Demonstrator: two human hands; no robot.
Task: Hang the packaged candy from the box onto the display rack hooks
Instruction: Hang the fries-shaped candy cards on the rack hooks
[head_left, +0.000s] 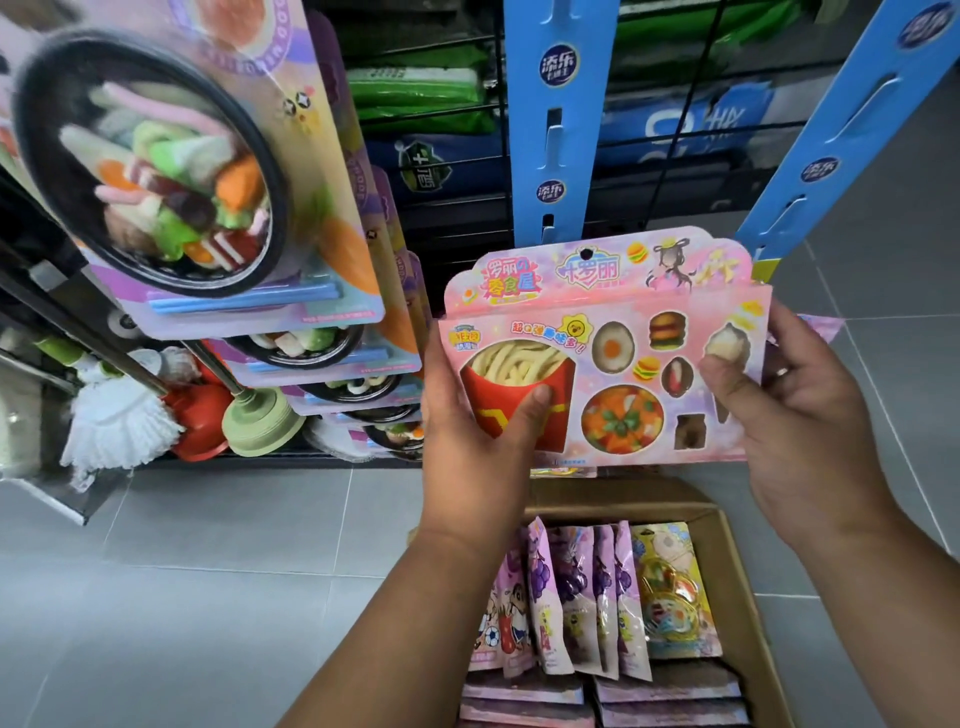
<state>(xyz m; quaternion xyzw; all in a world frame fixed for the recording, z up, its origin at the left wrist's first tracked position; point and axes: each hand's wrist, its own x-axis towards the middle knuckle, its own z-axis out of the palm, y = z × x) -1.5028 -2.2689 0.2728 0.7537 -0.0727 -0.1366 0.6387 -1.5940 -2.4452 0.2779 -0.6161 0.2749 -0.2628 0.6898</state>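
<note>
2 candy pks (618, 332) between left hand (467, 441) & right hand (810, 415)

The candy card (623, 322) sat at centre right, above the cardboard box (623, 496) of upright packets (571, 587). Hanging cards (208, 156) filled the upper left; what looked like a plunger (262, 423) lay below them.
</note>
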